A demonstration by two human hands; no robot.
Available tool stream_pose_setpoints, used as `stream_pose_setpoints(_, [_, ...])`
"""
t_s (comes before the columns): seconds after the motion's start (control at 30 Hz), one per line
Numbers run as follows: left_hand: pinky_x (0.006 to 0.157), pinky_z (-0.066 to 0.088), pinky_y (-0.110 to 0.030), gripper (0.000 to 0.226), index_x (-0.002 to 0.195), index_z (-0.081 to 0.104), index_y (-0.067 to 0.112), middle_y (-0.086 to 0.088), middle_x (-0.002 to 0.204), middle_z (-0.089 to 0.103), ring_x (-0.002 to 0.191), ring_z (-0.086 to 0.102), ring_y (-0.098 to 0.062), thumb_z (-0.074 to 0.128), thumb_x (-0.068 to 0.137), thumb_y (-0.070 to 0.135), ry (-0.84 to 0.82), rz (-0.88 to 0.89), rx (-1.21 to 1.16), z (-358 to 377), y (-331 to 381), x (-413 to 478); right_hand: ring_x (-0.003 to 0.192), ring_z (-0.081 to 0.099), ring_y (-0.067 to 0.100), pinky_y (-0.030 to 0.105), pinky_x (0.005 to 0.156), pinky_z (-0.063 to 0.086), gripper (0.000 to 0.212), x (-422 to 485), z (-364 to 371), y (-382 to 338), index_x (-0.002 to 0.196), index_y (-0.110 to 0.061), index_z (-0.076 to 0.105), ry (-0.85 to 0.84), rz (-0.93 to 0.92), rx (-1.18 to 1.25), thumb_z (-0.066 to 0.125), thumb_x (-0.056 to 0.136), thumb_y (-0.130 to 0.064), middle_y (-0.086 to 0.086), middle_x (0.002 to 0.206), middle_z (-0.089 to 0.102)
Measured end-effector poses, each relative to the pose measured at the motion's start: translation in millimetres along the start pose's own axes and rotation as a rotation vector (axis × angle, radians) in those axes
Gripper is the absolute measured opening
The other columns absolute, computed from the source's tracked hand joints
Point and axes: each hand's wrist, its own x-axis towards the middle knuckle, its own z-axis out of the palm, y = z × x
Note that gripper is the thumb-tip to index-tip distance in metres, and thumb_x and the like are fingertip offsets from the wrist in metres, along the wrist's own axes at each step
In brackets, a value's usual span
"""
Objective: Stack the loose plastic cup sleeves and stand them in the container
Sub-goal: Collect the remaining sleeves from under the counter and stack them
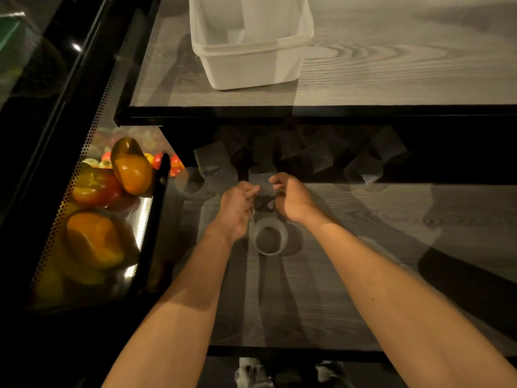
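Observation:
Both my hands meet over the lower wooden shelf (363, 233). My left hand (237, 208) grips a clear plastic cup sleeve (269, 236) whose round mouth faces me. My right hand (291, 198) pinches another clear sleeve (264, 182) held between the two hands, just beyond the first. Several loose clear sleeves (316, 159) lie scattered at the dark back of the lower shelf. The white translucent container (251, 60) stands on the upper shelf, with a tall stack of sleeves (265, 15) upright inside it.
The upper shelf's black front edge (307, 113) overhangs the loose sleeves. To the left, behind a perforated metal wall (84, 152), lie orange and red peppers (131, 166). A dark shadow band crosses the lower shelf at right.

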Motion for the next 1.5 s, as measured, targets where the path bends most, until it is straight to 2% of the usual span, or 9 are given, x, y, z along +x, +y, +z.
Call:
stream_pose_setpoints(0.1, [0.08,0.049,-0.028,0.015,0.103,0.062,0.006,-0.004,0.106,0.069,0.097,0.063,-0.013,0.053,0.098,0.016,0.033,0.014,0.082,2,-6,7,0.092,0.058,0.013,0.031,0.086,0.051,0.029,-2,3,9,0.101,-0.025,0.057,0.049,0.095,0.202,0.06,0.089,0.001,-0.005,0.097,0.058])
stream_pose_setpoints(0.23, [0.098,0.051,-0.038,0.041,0.119,0.066,0.007,-0.006,0.111,0.073,0.109,0.067,-0.019,0.064,0.084,0.027,0.104,0.002,0.175,-1,-14,16,0.086,0.055,0.013,0.02,0.071,0.047,0.028,-7,1,16,0.101,-0.022,0.052,0.076,0.164,0.405,0.059,0.091,0.003,-0.004,0.091,0.054])
stream_pose_setpoints(0.4, [0.077,0.049,-0.028,0.017,0.109,0.068,0.013,-0.004,0.094,0.065,0.096,0.062,-0.02,0.062,0.094,0.019,0.125,0.054,0.22,-2,-15,16,0.106,0.061,0.017,0.026,0.08,0.053,0.037,-7,-2,14,0.114,-0.024,0.054,0.026,0.219,0.475,0.061,0.09,0.004,0.001,0.113,0.062])
stream_pose_setpoints(0.7, [0.08,0.048,-0.019,0.022,0.118,0.067,0.029,0.012,0.106,0.065,0.097,0.061,-0.001,0.063,0.097,0.034,0.191,0.468,0.455,-4,0,-8,0.094,0.066,0.011,0.02,0.076,0.057,0.029,-31,-26,-6,0.116,-0.018,0.062,0.134,-0.022,0.457,0.072,0.089,-0.013,0.0,0.104,0.068])
stream_pose_setpoints(0.87, [0.078,0.058,-0.032,0.015,0.105,0.07,0.028,-0.002,0.097,0.069,0.087,0.069,-0.018,0.06,0.1,0.038,0.087,0.483,0.391,-13,-7,-24,0.088,0.072,0.021,0.035,0.074,0.063,0.018,-47,-26,-2,0.104,-0.02,0.061,0.136,0.094,0.497,0.065,0.096,-0.036,0.007,0.105,0.068])
stream_pose_setpoints(1.03, [0.063,0.055,-0.02,0.016,0.108,0.068,0.016,-0.003,0.1,0.072,0.079,0.068,-0.016,0.059,0.101,0.027,0.051,0.499,0.481,-19,-23,-42,0.076,0.075,0.024,0.034,0.07,0.058,0.014,-67,-23,5,0.099,-0.018,0.06,0.049,0.179,0.409,0.053,0.103,-0.029,0.009,0.102,0.072])
stream_pose_setpoints(1.2, [0.068,0.059,-0.029,0.016,0.103,0.068,0.012,-0.008,0.091,0.072,0.078,0.069,-0.022,0.06,0.101,0.026,0.074,0.439,0.446,-24,-35,-53,0.068,0.074,0.018,0.028,0.064,0.058,0.015,-82,-20,13,0.101,-0.008,0.058,-0.045,0.189,0.398,0.05,0.105,-0.021,0.014,0.101,0.072])
stream_pose_setpoints(1.3, [0.072,0.058,-0.034,0.015,0.102,0.067,0.011,-0.008,0.088,0.072,0.076,0.067,-0.02,0.062,0.1,0.025,0.064,0.394,0.433,-29,-41,-54,0.069,0.075,0.019,0.028,0.062,0.058,0.015,-86,-17,16,0.101,-0.005,0.057,-0.116,0.224,0.426,0.048,0.105,-0.017,0.019,0.105,0.07])
stream_pose_setpoints(1.5, [0.054,0.049,-0.016,0.016,0.102,0.067,0.008,0.001,0.076,0.068,0.061,0.064,-0.001,0.061,0.101,0.023,0.035,0.347,0.458,-36,-52,-53,0.078,0.078,0.028,0.037,0.076,0.064,0.011,-89,-10,19,0.108,-0.005,0.056,-0.167,0.321,0.445,0.047,0.104,-0.011,0.019,0.113,0.069])
